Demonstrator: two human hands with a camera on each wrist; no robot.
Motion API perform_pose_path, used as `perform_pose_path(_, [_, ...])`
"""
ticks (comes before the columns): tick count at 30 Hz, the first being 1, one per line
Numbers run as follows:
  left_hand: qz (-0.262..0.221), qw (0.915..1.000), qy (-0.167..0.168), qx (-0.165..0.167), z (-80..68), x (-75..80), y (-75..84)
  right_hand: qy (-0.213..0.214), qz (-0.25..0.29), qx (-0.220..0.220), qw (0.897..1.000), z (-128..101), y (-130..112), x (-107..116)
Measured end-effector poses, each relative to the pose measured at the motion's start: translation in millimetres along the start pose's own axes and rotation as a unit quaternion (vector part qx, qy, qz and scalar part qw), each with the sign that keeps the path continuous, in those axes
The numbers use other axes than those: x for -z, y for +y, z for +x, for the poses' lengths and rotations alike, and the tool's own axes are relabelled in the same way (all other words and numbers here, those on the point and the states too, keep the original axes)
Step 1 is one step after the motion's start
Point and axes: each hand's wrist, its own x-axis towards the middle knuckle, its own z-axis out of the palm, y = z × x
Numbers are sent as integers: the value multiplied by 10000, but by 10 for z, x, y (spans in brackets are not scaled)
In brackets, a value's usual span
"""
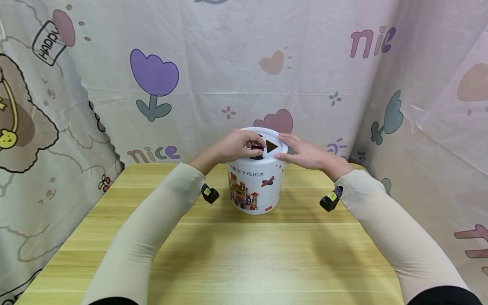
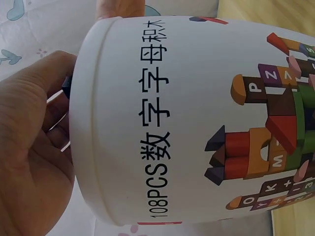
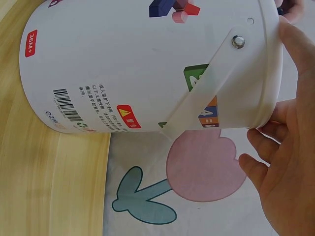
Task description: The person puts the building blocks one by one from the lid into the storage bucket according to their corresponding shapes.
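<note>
From the head view, the white block bucket is standing on the desk; the left hand is pinching a dark block over the lid, and the right hand is resting flat on the rim. In the left wrist view, curled fingers are lying beside the bucket. In the right wrist view, relaxed fingers are touching the rim near the handle.

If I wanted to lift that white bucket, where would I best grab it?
Probably by the white handle, which hangs down the side of the bucket. Swing it up and lift from above, since the round, smooth wall gives fingers little to hold.

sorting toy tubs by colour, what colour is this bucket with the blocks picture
White, printed with coloured building blocks; the bucket shows best in the left wrist view.
</note>
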Motion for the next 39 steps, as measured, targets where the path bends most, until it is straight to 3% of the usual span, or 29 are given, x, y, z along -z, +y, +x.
perform_pose_path(14, [327,9990,-90,-307,7,-74,-32,-39,-1,93,9999,8,-1,-2])
perform_pose_path(24, [233,9995,-100,-190,-9,-50,-27,-61,32,141,9999,26,37,37])
perform_pose_path(31, [145,9999,-8,-5,-125,35,-12,-106,85,154,9998,33,100,68])
perform_pose_path(39, [60,9995,303,-68,-357,149,-96,-182,104,112,9997,-70,87,148])
